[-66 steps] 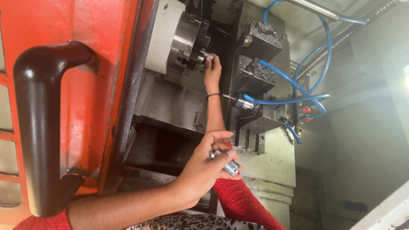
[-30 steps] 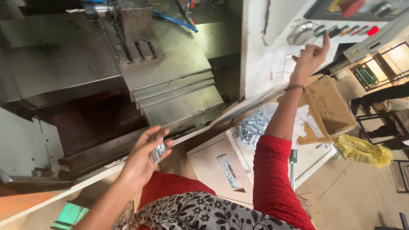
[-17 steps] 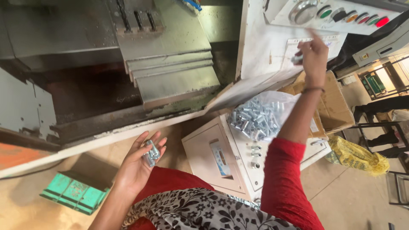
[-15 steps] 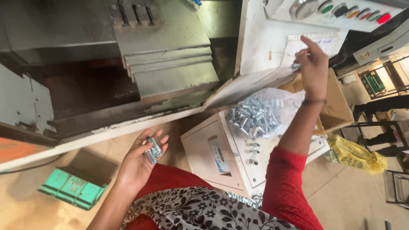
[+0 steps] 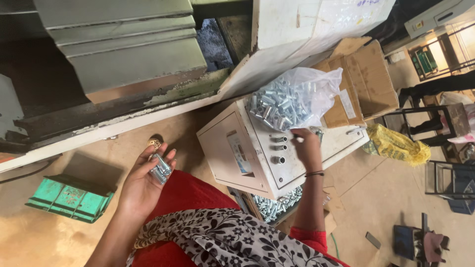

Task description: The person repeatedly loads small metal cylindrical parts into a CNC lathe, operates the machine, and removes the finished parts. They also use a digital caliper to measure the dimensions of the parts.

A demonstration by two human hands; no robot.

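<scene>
**Loose parts in both hands**

Our left hand (image 5: 146, 180) lies palm up, fingers half curled, cradling a few small metal sleeves (image 5: 160, 168) — short, smooth, bright cylinders. Our right hand (image 5: 307, 148) is down on the white cabinet (image 5: 232, 153), fingers pinched near a row of three sleeves (image 5: 278, 147) standing on its top; we cannot tell whether it grips one. Just behind it a clear, crinkled plastic bag (image 5: 292, 99) bulges with many more, and others lie heaped under the cabinet (image 5: 277, 202).

The risk, as we judge it: the open palm is a loose hold, so a tilt could roll the slick sleeves onto the floor. A knock from the right wrist could topple the standing row — or nudge the soft bag and spill it. A cardboard box (image 5: 366, 79) sits beyond, a green bin (image 5: 69, 198) left.
</scene>
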